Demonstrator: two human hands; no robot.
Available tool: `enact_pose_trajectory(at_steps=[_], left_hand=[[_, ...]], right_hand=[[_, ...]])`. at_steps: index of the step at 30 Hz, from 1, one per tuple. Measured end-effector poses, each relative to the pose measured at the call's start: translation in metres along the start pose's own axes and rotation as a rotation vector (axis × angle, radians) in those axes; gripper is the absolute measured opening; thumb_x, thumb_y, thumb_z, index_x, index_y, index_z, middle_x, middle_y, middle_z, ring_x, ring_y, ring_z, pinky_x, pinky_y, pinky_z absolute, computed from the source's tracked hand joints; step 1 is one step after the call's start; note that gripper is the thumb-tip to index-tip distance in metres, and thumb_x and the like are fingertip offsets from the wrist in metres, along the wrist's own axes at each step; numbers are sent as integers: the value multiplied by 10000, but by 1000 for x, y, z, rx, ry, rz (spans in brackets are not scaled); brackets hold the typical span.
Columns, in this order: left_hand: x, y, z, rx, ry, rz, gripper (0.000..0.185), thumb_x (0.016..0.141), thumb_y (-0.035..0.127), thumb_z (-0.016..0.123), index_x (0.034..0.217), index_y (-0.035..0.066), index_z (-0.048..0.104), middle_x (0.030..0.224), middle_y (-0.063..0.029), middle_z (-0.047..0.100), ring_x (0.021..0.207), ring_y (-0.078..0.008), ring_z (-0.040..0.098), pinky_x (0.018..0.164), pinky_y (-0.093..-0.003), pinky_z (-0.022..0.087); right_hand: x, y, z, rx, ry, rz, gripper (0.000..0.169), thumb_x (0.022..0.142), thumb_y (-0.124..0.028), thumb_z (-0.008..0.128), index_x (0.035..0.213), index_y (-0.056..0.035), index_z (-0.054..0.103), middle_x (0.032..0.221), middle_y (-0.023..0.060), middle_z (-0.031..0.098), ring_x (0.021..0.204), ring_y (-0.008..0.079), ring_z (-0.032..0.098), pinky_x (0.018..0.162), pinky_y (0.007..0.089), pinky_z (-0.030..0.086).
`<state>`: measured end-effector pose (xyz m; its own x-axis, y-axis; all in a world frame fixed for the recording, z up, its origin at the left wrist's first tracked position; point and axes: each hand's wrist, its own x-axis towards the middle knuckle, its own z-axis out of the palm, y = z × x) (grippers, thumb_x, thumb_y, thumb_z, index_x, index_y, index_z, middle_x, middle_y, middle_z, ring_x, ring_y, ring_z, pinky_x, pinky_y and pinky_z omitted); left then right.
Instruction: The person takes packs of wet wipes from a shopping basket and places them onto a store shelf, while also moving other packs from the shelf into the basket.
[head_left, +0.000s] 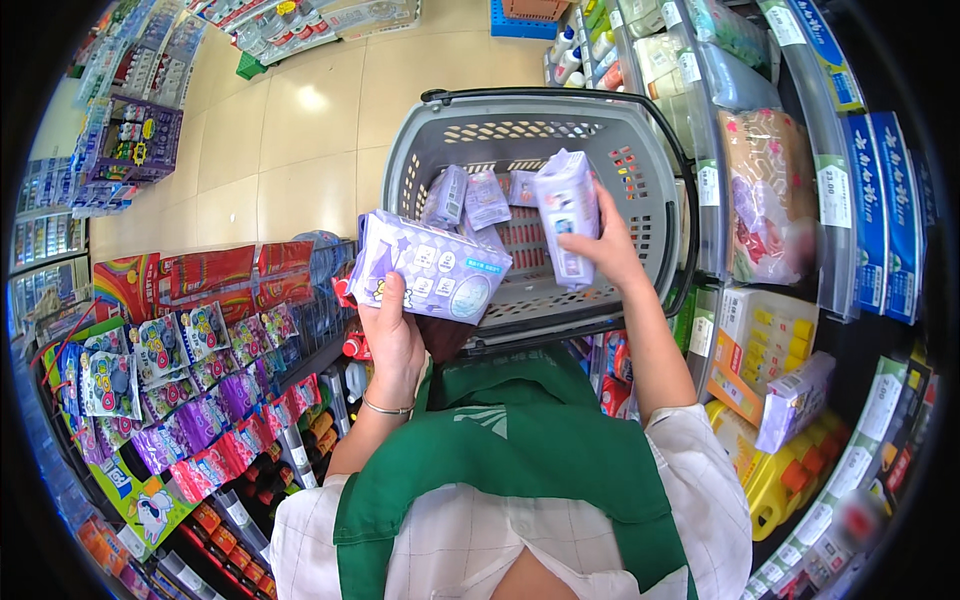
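Observation:
My left hand grips a purple and white soft package, its printed face up, over the near left corner of a grey plastic shopping basket. A similar purple package is in my right hand, tilted over the basket's right half, with the thumb across its face. Several smaller purple packages lie inside the basket towards its left. The basket's black handle rests along the right side. Parts of the basket floor are hidden by the held packages.
Shelves with bagged goods and blue boxes stand at the right. Another purple package lies on yellow bottles there. Hanging candy bags fill a rack at the left. Tiled floor lies beyond, with a blue crate.

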<state>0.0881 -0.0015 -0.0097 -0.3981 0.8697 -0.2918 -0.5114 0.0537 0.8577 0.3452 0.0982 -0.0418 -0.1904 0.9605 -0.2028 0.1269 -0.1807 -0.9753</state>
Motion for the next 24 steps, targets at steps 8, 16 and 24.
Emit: enact_pose_trajectory(at_steps=[8,16,24], left_hand=[[-6,5,10,-92,0,-26,423,875,171,565,1233,4,412,1171,-83,524,1072,-179,503,932,-334,377],[-8,3,8,-88,-66,-25,415,804,85,642,1156,21,431,1095,-57,532,1011,-159,517,899,-306,392],[-16,2,13,676,-254,824,461,566,25,791,954,119,560,1051,-113,385,1011,-267,442,954,-404,349]], right_hand=[[-10,-14,14,1344,-527,32,935,725,-502,608,1381,-4,166,1322,315,300,1080,401,489,850,530,457],[-12,-17,11,1358,-558,78,952,722,-485,625,1380,7,144,1302,334,308,1075,420,497,832,535,468],[-14,-11,9,1336,-546,129,909,769,-514,549,1386,0,124,1300,369,283,1061,459,490,801,565,467]])
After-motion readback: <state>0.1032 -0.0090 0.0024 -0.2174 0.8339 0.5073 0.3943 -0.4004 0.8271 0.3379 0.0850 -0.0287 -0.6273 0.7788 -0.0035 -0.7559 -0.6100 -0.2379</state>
